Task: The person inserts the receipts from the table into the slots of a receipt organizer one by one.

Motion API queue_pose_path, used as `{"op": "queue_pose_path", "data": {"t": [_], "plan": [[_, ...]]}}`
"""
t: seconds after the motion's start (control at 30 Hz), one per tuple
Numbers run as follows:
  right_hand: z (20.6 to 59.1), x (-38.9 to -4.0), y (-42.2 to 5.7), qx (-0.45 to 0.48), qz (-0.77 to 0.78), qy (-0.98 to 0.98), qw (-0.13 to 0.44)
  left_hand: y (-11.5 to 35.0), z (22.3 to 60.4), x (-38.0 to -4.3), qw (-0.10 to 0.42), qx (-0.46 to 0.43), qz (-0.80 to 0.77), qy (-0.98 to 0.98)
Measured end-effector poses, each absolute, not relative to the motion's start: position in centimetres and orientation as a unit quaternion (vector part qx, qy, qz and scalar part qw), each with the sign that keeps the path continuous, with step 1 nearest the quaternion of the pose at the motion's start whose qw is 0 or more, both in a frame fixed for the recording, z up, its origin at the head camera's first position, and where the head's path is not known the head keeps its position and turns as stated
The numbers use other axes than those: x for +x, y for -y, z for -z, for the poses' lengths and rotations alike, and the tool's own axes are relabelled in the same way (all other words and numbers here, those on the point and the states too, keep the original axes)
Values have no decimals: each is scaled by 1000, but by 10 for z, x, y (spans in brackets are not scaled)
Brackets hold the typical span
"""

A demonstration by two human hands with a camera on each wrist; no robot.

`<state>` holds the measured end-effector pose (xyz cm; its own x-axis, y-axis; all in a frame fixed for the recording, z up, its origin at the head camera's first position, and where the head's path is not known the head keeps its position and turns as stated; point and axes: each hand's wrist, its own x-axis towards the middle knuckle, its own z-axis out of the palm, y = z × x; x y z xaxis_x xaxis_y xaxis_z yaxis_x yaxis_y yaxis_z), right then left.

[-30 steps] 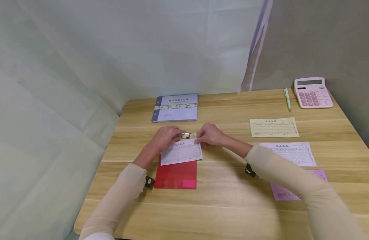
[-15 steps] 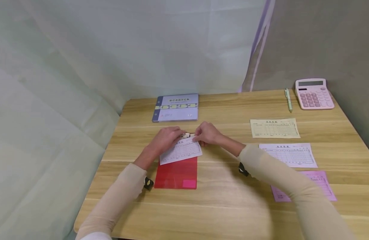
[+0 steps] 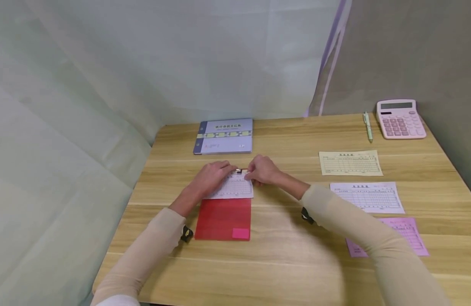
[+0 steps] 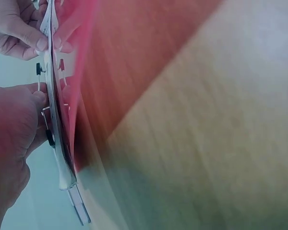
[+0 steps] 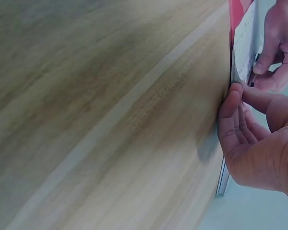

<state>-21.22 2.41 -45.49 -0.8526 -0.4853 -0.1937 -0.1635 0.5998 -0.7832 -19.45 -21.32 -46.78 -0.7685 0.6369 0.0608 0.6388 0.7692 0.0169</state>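
A red clip folder with a pink label lies on the table. A white printed slip covers its upper part, lying level with its top edge. My left hand reaches over the slip's left side, its thumb and fingers on the folder's metal clip. In the right wrist view, the left hand pinches the clip's dark-tipped lever. My right hand pinches the slip's top right corner between thumb and forefinger, as the right wrist view also shows. The palm hides the slip's left part.
A blue-purple account book lies behind the folder. To the right are a cream slip, a white slip and a pink slip, partly under the right sleeve. A green pen and pink calculator lie at the back right.
The white slip has turned from a tilt to nearly straight and slid up toward the clip. My right hand has shifted slightly left with its corner. The left hand stays at the clip.
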Motion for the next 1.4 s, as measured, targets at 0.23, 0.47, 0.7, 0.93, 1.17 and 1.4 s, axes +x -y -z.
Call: {"op": "queue_pose_path", "data": {"t": [0.23, 0.47, 0.7, 0.93, 1.17, 1.4], "plan": [[453, -216, -23, -181, 397, -874, 212, 214, 467, -195, 42, -352, 21, 935], [452, -220, -23, -168, 405, -868, 234, 214, 468, -194, 41, -351, 16, 935], [451, -222, -24, -177, 398, -867, 243, 212, 469, -193, 40, -348, 7, 937], [451, -223, -21, -190, 373, -879, 227, 211, 468, -192, 33, -342, -4, 939], [455, -223, -20, -181, 376, -881, 223, 211, 468, -191, 35, -341, -15, 939], [455, -222, -20, -175, 372, -883, 226, 211, 470, -191, 36, -341, -11, 939]]}}
